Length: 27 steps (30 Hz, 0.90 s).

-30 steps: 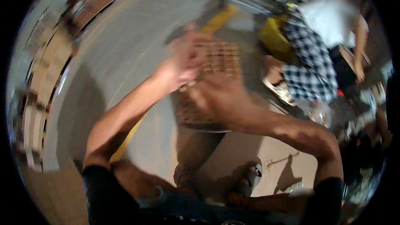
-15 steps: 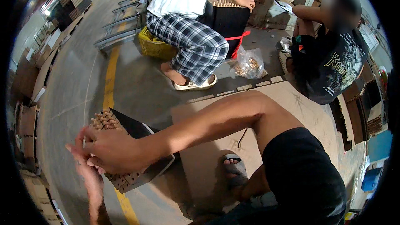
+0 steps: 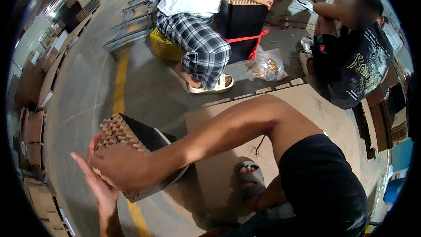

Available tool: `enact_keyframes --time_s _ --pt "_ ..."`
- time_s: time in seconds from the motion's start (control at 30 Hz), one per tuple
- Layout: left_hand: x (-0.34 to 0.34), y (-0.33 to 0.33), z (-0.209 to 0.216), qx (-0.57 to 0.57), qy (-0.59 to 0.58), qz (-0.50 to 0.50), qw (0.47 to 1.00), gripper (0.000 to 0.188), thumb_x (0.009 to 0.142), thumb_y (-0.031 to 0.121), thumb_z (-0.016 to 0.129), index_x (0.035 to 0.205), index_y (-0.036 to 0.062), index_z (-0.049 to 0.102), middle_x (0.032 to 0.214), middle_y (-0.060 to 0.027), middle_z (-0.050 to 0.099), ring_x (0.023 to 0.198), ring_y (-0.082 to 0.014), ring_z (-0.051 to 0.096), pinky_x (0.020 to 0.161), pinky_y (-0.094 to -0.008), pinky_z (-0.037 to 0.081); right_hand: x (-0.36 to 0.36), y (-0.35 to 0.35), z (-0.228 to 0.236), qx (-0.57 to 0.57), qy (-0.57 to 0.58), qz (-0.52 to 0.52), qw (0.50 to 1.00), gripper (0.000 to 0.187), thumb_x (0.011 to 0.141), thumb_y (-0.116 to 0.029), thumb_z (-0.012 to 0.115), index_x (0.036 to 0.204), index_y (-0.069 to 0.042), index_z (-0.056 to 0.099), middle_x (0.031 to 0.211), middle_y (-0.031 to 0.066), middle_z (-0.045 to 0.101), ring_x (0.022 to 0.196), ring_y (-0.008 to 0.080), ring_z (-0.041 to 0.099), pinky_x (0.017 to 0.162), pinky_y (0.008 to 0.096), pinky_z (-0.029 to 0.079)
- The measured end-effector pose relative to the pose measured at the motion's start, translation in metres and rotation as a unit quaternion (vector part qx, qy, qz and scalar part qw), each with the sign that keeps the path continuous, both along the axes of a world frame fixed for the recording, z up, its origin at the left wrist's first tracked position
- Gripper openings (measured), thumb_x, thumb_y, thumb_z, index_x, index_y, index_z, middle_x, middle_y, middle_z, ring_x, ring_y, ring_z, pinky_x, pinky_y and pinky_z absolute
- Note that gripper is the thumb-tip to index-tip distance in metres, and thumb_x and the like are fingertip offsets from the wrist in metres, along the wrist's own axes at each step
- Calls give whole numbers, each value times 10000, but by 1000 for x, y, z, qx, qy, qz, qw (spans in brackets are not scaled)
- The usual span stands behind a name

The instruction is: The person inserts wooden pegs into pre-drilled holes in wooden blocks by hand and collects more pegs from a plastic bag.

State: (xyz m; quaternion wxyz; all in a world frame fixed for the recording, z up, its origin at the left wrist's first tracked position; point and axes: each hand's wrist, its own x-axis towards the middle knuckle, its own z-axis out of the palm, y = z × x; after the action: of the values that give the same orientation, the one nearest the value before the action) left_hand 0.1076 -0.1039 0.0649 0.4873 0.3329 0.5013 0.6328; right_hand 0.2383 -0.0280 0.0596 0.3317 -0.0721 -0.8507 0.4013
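Observation:
A stack of dark boards (image 3: 142, 134) leans in front of me, tied with a white band. Rows of wooden dowels (image 3: 115, 129) stick out of its upper edge, with holes lower down. My right hand (image 3: 120, 163) reaches across to the dowelled edge, its back toward me. It hides its own fingers and whatever they may hold. Close beside it, on the left, my left hand (image 3: 101, 187) is held palm up with fingers stretched out. Part of that palm is covered by the right hand, so I cannot see whether small pieces lie in it.
A flat cardboard sheet (image 3: 289, 114) lies under my sandalled foot (image 3: 251, 177). Opposite, a person in checked trousers (image 3: 193, 35) holds another dowelled black stack (image 3: 245, 28), near a clear bag of dowels (image 3: 268, 65). Another person in black (image 3: 353, 63) sits at right. Board piles (image 3: 33, 131) line the left.
My right hand has moved slightly right and down, off the left fingers and onto the dowelled edge. My left hand has opened out more. The whole view has shifted a little.

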Motion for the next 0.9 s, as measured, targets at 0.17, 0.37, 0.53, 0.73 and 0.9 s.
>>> enact_keyframes --time_s 0.17,0.37,0.53,0.73,0.9 --pt "-17 12 -1 -119 15 52 991 768 938 697 302 1295 41 483 969 -25 586 634 -118 508 508 -230 413 -5 40 -7 -98 14 15 995 207 824 -101 636 1017 -27 646 927 141 684 898 255 674 749 364 523" --pt "-24 11 -3 -39 8 18 999 804 957 684 231 1289 -26 411 643 9 381 462 -74 305 425 -230 245 39 41 -12 -289 -16 150 945 181 955 -100 577 1094 12 609 1012 77 643 872 147 644 728 272 547" --pt "-39 0 -14 -7 1 22 1000 800 957 686 226 1295 -18 403 657 -2 389 469 -73 306 435 -231 247 32 26 -13 -461 -40 184 867 196 962 -94 563 1115 24 599 980 81 630 858 168 659 689 276 590" --pt "-39 7 -3 19 -61 -10 998 766 966 666 244 1290 -13 392 699 -21 381 461 -91 309 405 -228 237 33 52 7 -231 0 150 961 224 943 -84 601 1137 26 619 923 59 650 814 105 622 658 237 515" --pt "-40 5 -2 28 -35 -20 999 763 961 667 263 1305 -2 394 739 -43 476 472 -72 333 378 -202 265 35 68 19 132 99 -121 979 198 907 -23 612 1100 9 636 822 64 612 715 108 598 636 243 487"
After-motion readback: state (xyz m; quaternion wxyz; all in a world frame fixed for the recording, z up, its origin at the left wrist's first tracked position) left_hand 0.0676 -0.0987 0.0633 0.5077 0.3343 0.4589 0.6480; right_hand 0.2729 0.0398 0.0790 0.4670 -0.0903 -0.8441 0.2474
